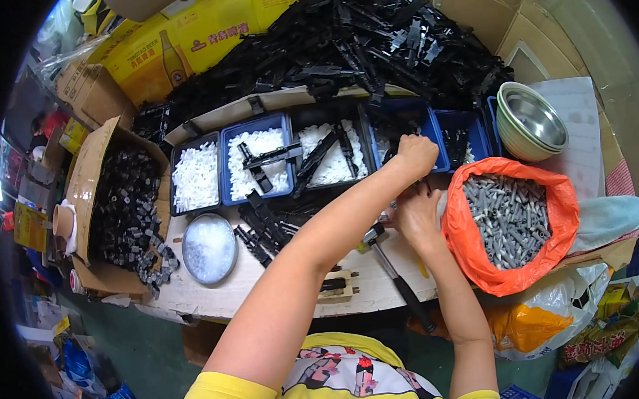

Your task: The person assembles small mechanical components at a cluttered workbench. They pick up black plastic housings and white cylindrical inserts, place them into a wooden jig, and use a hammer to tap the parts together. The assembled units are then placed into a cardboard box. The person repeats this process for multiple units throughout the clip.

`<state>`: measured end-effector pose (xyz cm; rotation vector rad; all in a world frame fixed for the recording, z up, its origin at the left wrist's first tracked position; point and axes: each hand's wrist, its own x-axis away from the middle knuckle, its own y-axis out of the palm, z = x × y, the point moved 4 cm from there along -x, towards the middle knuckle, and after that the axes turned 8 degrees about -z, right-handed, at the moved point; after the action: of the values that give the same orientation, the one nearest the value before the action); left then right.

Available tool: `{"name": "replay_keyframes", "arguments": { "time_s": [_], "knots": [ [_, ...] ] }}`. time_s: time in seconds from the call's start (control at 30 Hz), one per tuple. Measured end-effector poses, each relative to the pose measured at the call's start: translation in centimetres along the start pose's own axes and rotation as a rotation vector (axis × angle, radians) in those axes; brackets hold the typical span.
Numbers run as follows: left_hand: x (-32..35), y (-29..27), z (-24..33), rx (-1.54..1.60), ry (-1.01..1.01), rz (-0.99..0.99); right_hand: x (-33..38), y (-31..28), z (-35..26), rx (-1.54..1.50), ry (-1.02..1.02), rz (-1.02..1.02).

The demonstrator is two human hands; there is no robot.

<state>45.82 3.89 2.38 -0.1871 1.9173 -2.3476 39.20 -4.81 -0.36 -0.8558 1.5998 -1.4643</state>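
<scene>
My left hand (417, 156) reaches across to the front of a blue bin (439, 139), its fingers curled downward and closed. What they pinch is hidden. Just below it, close to the table, my right hand (415, 212) is closed too, with a bit of something dark at its fingertips that I cannot make out. A hammer (404, 289) with a black grip lies beside the right wrist, its metal head toward the middle of the table. Left of the hammer sits a small wooden block (338, 284) with a dark piece in it.
Bins of white plastic pieces (195, 177) line the table, black parts (321, 156) across some. Behind rises a heap of black parts (326, 44). An orange bag (569, 208) of grey plugs and stacked bowls (508, 135) stand right; a round dish (210, 248) and a cardboard box (91, 190) left.
</scene>
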Motion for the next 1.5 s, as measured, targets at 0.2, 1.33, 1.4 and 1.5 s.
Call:
{"name": "replay_keyframes", "arguments": {
  "time_s": [0.2, 1.33, 1.4, 1.5],
  "knots": [
    [-0.7, -0.2, -0.7, 0.008, 0.008, -0.068, -0.2, -0.3, -0.6, -0.07, -0.075, -0.086],
    [25.7, -0.3, -3.4, 1.936, 0.018, 0.181, 5.6, -8.6, -5.3, -1.025, -0.376, 0.129],
    [27.9, 0.9, -3.8, 2.066, 0.007, 0.201, 5.8, -9.1, -6.7, -1.066, -0.415, 0.108],
    [30.0, 1.6, -3.7, 2.245, 0.047, 0.229, 5.9, -9.1, -8.5, -1.012, -0.515, 0.131]
  ]
}}
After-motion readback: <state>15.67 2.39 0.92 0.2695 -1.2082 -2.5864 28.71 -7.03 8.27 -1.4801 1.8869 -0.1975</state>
